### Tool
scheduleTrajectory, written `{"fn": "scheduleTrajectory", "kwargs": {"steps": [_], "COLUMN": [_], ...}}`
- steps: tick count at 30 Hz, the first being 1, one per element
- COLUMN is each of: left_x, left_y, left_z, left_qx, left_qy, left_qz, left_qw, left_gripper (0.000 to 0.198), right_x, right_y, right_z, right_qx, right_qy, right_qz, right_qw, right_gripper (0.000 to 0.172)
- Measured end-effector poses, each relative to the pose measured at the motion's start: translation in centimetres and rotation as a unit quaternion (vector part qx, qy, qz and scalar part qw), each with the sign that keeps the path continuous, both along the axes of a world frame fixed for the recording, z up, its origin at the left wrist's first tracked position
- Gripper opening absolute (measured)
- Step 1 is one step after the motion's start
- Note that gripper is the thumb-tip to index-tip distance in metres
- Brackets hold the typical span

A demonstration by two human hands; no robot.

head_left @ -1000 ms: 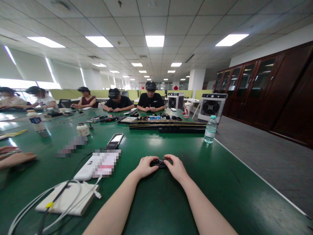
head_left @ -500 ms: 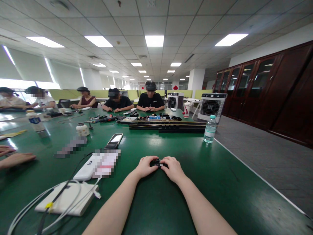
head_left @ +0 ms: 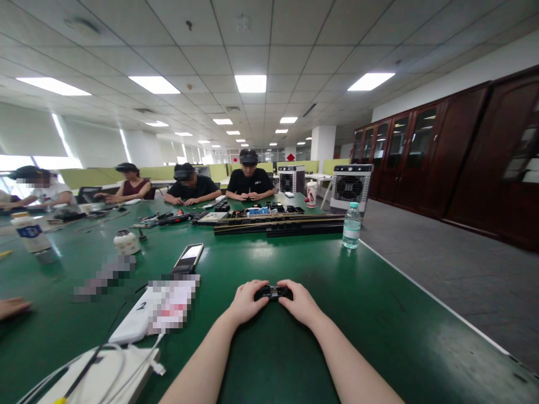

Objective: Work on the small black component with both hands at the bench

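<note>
A small black part [head_left: 273, 292] rests on the green table [head_left: 379, 325] straight ahead of me. My left hand [head_left: 245, 301] grips its left end with curled fingers. My right hand [head_left: 297, 302] grips its right end the same way. Both forearms lie on the tabletop. What the part is in detail I cannot make out.
To my left lie a white power bank [head_left: 130, 322], a phone [head_left: 188, 257] and white cables [head_left: 84, 370]. A water bottle [head_left: 351, 225] stands near the right edge, behind it long black rails [head_left: 278, 224]. Several people sit at the far end; another person's hand [head_left: 12, 307] rests at the left.
The view has tilted and shifted, so the table's things sit lower and further left. My hands stay closed on the black part, drawn slightly apart so more of it shows.
</note>
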State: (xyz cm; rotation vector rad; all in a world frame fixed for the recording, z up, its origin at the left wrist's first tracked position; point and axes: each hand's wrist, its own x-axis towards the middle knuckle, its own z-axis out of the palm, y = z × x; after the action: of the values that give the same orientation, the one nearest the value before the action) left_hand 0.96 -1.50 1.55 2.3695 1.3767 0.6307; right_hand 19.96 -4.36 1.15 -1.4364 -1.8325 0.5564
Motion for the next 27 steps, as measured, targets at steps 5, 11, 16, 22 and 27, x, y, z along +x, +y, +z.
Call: {"fn": "scheduleTrajectory", "kwargs": {"steps": [5,11,16,22,27], "left_x": [-0.1,-0.1,0.1,0.0,-0.4], "left_y": [0.6,0.9,1.0,1.2,1.7], "left_z": [-0.5,-0.9,-0.9,-1.1,-1.6], "left_qx": [-0.005,-0.012,-0.012,-0.008,0.013], "left_qy": [-0.002,-0.002,0.011,0.019,0.012], "left_qz": [0.0,0.016,0.033,0.038,0.033], "left_qw": [1.0,1.0,0.999,0.999,0.999], "left_gripper": [0.05,0.049,0.047,0.043,0.039], "right_x": [-0.2,-0.6,-0.9,-1.1,-2.1], "right_y": [-0.3,-0.2,0.0,1.0,2.4], "right_z": [0.1,-0.1,-0.3,-0.4,-0.8], "right_qx": [0.003,0.008,0.003,-0.029,-0.092], "right_qy": [0.001,-0.013,-0.038,-0.037,0.029], "right_qz": [-0.017,-0.036,-0.051,-0.072,-0.071], "right_qw": [1.0,0.999,0.998,0.996,0.993], "right_gripper": [0.033,0.032,0.033,0.033,0.044]}}
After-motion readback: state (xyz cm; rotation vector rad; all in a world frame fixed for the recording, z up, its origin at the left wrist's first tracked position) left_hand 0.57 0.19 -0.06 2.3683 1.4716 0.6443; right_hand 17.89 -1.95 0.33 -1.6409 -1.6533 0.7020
